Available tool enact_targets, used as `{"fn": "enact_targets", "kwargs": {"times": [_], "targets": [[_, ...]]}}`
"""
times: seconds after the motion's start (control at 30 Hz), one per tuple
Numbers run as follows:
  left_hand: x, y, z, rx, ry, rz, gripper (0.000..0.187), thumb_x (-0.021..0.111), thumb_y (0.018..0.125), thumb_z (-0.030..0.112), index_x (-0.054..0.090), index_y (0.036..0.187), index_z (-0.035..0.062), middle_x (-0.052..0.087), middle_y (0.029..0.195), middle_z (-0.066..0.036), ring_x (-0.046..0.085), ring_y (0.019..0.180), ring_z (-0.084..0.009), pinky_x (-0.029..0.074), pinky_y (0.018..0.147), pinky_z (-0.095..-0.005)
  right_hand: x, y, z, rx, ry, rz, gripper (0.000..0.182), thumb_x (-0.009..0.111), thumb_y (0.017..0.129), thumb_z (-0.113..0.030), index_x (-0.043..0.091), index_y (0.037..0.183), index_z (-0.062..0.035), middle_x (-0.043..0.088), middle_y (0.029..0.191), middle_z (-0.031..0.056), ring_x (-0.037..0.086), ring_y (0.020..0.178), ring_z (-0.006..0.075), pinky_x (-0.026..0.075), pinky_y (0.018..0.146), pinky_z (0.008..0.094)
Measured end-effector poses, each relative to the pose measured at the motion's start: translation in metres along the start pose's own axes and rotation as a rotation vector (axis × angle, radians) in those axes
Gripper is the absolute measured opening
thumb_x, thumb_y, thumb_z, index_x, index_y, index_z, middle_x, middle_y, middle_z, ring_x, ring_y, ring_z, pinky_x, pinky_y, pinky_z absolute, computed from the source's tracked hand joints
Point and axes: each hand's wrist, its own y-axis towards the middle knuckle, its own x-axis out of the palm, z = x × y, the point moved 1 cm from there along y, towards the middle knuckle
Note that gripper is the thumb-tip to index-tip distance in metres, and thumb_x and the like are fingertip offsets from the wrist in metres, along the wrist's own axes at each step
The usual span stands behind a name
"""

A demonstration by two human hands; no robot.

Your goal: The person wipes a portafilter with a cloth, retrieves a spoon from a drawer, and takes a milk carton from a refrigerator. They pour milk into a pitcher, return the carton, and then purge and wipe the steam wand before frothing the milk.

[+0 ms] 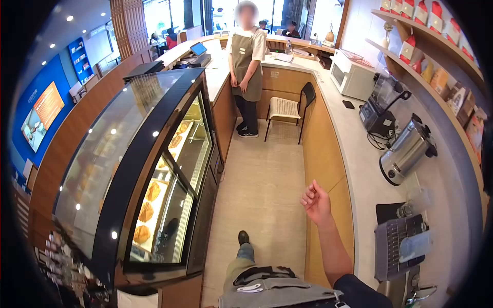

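Head view: right hand (317, 203) is up in the air over the floor (262, 179), just off the front edge of the right-hand bench (353, 154), apart from everything. Steel urn (408, 154) stands on that bench, back from the front edge, to the right of the hand and a bit further forward. Its long axis reads as upright; the lean toward the upper right looks like lens distortion. Right arm is the nearer one; left hand is out of frame, so can't tell its fingers or what they hold. Right fingers are loosely curled and side by side, nothing visible in them; whether the thumb meets the fingertips, can't tell. Nearer the wearer than the urn, same bench: dark ridged rack (398, 238), blue translucent container (415, 247) over its right part, clear vessel (405, 209) by its far edge. Further along, past the urn: blender (384, 105), then white oven (354, 77) toward the far corner. Left side: glass display case (138, 123) with round pastries (146, 211) on trays. Far end: person in an apron (248, 66), hands low in front, beside a chair (284, 108).
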Motion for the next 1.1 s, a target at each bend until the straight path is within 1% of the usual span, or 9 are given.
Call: {"fn": "enact_targets", "kwargs": {"times": [0.23, 0.43, 0.57, 0.77, 0.8, 0.87, 0.9, 0.97, 1.1], "targets": [[-0.187, 0.221, 0.218, 0.680, 0.426, 0.377, 0.032, 0.070, 0.082, 0.041, 0.078, 0.096, 0.0139, 0.075, 0.100, -0.017, 0.071, 0.098, -0.0370, 0.057, 0.085, -0.0464, -0.009, 0.146, 0.025, 0.084, 0.151, 0.158, 0.024, 0.056, 0.108, -0.029, 0.061, 0.092, -0.0122, 0.054, 0.068, -0.0030, 0.054, 0.062, 0.0130, 0.047, 0.064, 0.0322], [-0.452, 0.213, 0.522, 0.560, -0.085, 0.525, 0.036, 0.070, 0.088, 0.025, 0.073, 0.123, 0.0163, 0.074, 0.111, -0.022, 0.070, 0.106, -0.0410, 0.057, 0.093, -0.0492, -0.015, 0.271, -0.015, -0.005, 0.097, 0.203, 0.019, 0.058, 0.106, -0.027, 0.063, 0.097, -0.0114, 0.057, 0.074, -0.0017, 0.057, 0.065, 0.0133, 0.050, 0.068, 0.0327], [-0.524, 0.223, 0.634, 0.921, -0.908, 0.266, 0.036, 0.071, 0.096, 0.016, 0.065, 0.129, 0.0036, 0.077, 0.105, -0.011, 0.073, 0.095, -0.0183, 0.060, 0.081, -0.0323, -0.037, 0.365, -0.047, -0.008, 0.034, 0.222, 0.017, 0.058, 0.106, -0.026, 0.063, 0.102, -0.0103, 0.058, 0.077, -0.0013, 0.057, 0.066, 0.0124, 0.051, 0.068, 0.0317], [-0.454, 0.303, 0.624, 0.549, -1.278, 0.225, 0.016, 0.066, 0.097, 0.013, 0.065, 0.102, -0.0019, 0.070, 0.082, -0.010, 0.069, 0.066, -0.0189, 0.056, 0.059, -0.0318, -0.081, 0.505, -0.107, -0.023, -0.012, 0.268, 0.016, 0.059, 0.106, -0.026, 0.063, 0.105, -0.0100, 0.058, 0.078, -0.0008, 0.056, 0.065, 0.0121, 0.051, 0.066, 0.0311], [-0.419, 0.338, 0.591, 0.452, -0.992, 0.281, 0.023, 0.065, 0.094, 0.024, 0.071, 0.087, 0.0035, 0.071, 0.075, -0.011, 0.068, 0.057, -0.0248, 0.056, 0.053, -0.0377, -0.085, 0.528, -0.119, -0.012, -0.010, 0.269, 0.017, 0.059, 0.106, -0.027, 0.063, 0.102, -0.0108, 0.057, 0.076, -0.0010, 0.055, 0.064, 0.0119, 0.050, 0.065, 0.0307], [-0.366, 0.351, 0.546, 0.411, 0.151, 0.442, 0.018, 0.069, 0.081, 0.029, 0.078, 0.089, 0.0156, 0.077, 0.089, -0.016, 0.074, 0.080, -0.0295, 0.058, 0.074, -0.0474, -0.090, 0.575, -0.147, -0.001, -0.024, 0.268, 0.020, 0.059, 0.106, -0.030, 0.063, 0.096, -0.0123, 0.054, 0.071, -0.0015, 0.054, 0.062, 0.0115, 0.049, 0.063, 0.0298], [-0.354, 0.329, 0.544, 0.236, 0.165, 0.288, 0.022, 0.067, 0.081, 0.027, 0.079, 0.090, 0.0104, 0.076, 0.089, -0.018, 0.074, 0.079, -0.0284, 0.058, 0.075, -0.0454, -0.092, 0.592, -0.157, 0.018, 0.043, 0.254, 0.024, 0.059, 0.106, -0.032, 0.061, 0.092, -0.0134, 0.051, 0.068, -0.0028, 0.051, 0.059, 0.0106, 0.046, 0.059, 0.0290], [-0.311, 0.302, 0.542, -0.286, -1.051, 0.010, 0.032, 0.062, 0.083, 0.028, 0.076, 0.087, -0.0002, 0.076, 0.088, -0.020, 0.074, 0.081, -0.0272, 0.058, 0.076, -0.0424, -0.097, 0.633, -0.182, 0.047, 0.156, 0.214, 0.033, 0.058, 0.107, -0.038, 0.057, 0.083, -0.0157, 0.046, 0.062, -0.0055, 0.045, 0.052, 0.0088, 0.042, 0.053, 0.0273], [-0.335, 0.304, 0.575, -0.156, -0.599, 0.079, 0.031, 0.065, 0.082, 0.029, 0.078, 0.089, 0.0007, 0.077, 0.090, -0.020, 0.075, 0.084, -0.0278, 0.058, 0.078, -0.0428, -0.115, 0.706, -0.207, 0.074, 0.225, 0.172, 0.035, 0.059, 0.106, -0.039, 0.054, 0.079, -0.0172, 0.040, 0.058, -0.0063, 0.039, 0.047, 0.0088, 0.036, 0.049, 0.0265]]}}
